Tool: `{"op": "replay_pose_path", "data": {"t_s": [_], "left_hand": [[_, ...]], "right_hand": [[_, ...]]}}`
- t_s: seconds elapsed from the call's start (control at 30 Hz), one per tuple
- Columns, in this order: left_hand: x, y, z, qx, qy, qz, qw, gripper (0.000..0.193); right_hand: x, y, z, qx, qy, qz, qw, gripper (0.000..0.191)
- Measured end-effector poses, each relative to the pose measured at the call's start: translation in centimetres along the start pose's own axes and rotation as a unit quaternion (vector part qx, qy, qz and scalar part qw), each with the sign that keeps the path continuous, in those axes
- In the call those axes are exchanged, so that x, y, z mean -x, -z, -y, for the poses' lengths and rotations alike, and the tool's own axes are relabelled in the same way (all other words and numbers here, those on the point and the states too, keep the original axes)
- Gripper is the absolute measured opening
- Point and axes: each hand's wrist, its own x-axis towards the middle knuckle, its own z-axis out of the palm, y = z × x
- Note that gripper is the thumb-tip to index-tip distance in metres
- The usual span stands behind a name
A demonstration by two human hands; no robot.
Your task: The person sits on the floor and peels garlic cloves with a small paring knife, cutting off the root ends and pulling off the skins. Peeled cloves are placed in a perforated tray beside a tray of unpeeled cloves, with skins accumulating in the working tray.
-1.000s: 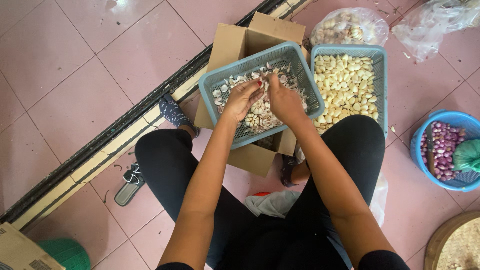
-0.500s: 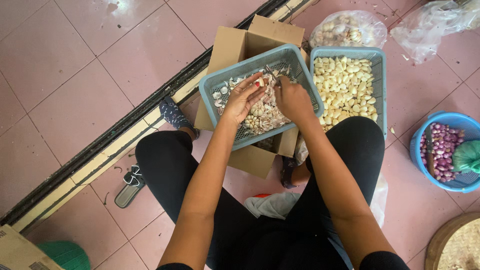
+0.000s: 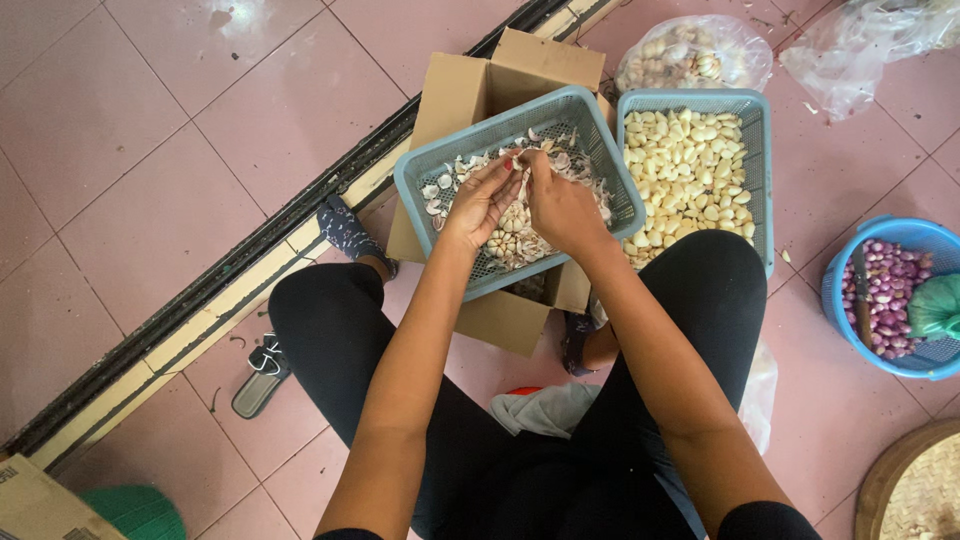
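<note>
My left hand (image 3: 480,200) and my right hand (image 3: 560,205) meet over a blue-green plastic basket (image 3: 420,175) of garlic cloves and loose skins. Both pinch one small garlic clove (image 3: 522,160) between their fingertips, above the pile. The basket rests on an open cardboard box (image 3: 460,90) between my knees. To the right, a second blue basket (image 3: 755,130) holds peeled pale-yellow garlic cloves (image 3: 690,170).
A blue round basket (image 3: 840,275) of small red shallots with a green bag stands at right. Clear plastic bags (image 3: 695,50) of garlic lie at the top. A sandal (image 3: 262,375) lies by a floor track (image 3: 200,290). A woven tray (image 3: 925,485) sits bottom right.
Both hands have shifted slightly toward the far side of the basket and now pinch a clove together at the fingertips.
</note>
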Motion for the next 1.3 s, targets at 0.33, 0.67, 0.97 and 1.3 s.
{"op": "replay_pose_path", "data": {"t_s": [0.33,0.67,0.97,1.3], "left_hand": [[1.1,-1.5,-0.8,-0.014,0.013,-0.04,0.999,0.037],[1.1,-1.5,-0.9,-0.015,0.008,-0.04,0.999,0.037],[0.5,-0.3,-0.4,-0.019,0.017,-0.05,0.998,0.037],[1.1,-1.8,-1.0,-0.053,0.044,-0.036,0.997,0.041]], "right_hand": [[-0.1,-0.2,-0.5,0.029,0.024,0.006,0.999,0.037],[0.2,-0.4,-0.2,0.026,0.018,0.008,0.999,0.033],[0.1,-0.9,-0.5,0.023,0.002,0.009,1.0,0.032],[0.0,-0.3,-1.3,0.008,-0.024,0.004,1.0,0.03]]}}
